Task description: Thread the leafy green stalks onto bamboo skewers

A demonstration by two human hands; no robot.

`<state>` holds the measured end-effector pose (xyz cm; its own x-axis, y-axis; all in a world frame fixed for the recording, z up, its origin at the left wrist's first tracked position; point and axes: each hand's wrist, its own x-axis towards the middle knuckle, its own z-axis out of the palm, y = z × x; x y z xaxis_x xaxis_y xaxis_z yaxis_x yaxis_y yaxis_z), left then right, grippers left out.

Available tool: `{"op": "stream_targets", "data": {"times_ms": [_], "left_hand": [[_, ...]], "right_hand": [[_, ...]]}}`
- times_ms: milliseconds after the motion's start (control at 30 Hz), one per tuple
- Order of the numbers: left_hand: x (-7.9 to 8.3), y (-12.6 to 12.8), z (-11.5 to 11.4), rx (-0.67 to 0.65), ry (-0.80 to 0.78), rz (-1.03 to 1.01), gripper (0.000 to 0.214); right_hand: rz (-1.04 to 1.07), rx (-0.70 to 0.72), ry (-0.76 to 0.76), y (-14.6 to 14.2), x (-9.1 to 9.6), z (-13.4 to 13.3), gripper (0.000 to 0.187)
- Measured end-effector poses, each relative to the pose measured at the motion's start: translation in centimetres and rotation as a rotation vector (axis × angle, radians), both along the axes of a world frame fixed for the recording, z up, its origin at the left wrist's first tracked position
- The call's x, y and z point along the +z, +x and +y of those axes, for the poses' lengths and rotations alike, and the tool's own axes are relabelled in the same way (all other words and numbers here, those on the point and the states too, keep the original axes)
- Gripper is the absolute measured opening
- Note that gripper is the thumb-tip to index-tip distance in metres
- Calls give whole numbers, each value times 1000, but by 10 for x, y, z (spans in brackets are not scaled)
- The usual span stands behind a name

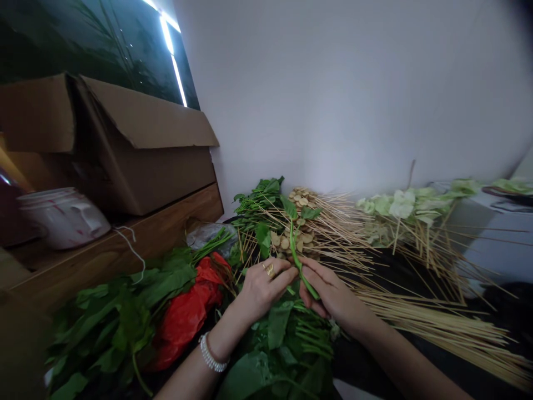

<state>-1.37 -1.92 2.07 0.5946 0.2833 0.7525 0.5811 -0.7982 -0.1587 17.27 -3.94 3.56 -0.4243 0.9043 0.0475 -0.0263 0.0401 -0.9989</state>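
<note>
The right hand (331, 291) pinches a leafy green stem (293, 244), its leaves pointing away beyond the fingers; the left hand (262, 286) sits against it, fingertips bunched, though whether gripping I can't tell. Squeezing too hard could bruise or snap it.

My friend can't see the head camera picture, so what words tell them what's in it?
The left hand and right hand hold a leafy green stem above loose greens. Beyond them lie thin sticks and round pale slices; to the left, a red bag, more leaves and an open cardboard box.
</note>
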Motion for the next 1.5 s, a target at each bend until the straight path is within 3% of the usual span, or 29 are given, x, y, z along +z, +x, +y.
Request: {"op": "stream_targets", "data": {"times_ms": [200,433,600,900,1167,1333,1500], "left_hand": [[2,5,-2,-7,-27,-14,11],[13,-16,13,159,-149,-460,17],[12,-17,13,130,-267,-594,17],[11,-11,9,44,-166,-614,14],[7,-8,7,29,-137,-477,23],[6,-6,6,-12,-175,-419,9],[5,-6,4,38,-117,-278,17]], "right_hand": [[-68,32,18,0,3,-2,51],[-29,4,-16,5,6,-1,42],[113,-19,-33,7,5,4,30],[245,125,-140,8,7,0,30],[188,231,-147,8,2,-1,31],[98,220,-78,6,1,-3,35],[33,182,-44,7,1,-3,36]]}}
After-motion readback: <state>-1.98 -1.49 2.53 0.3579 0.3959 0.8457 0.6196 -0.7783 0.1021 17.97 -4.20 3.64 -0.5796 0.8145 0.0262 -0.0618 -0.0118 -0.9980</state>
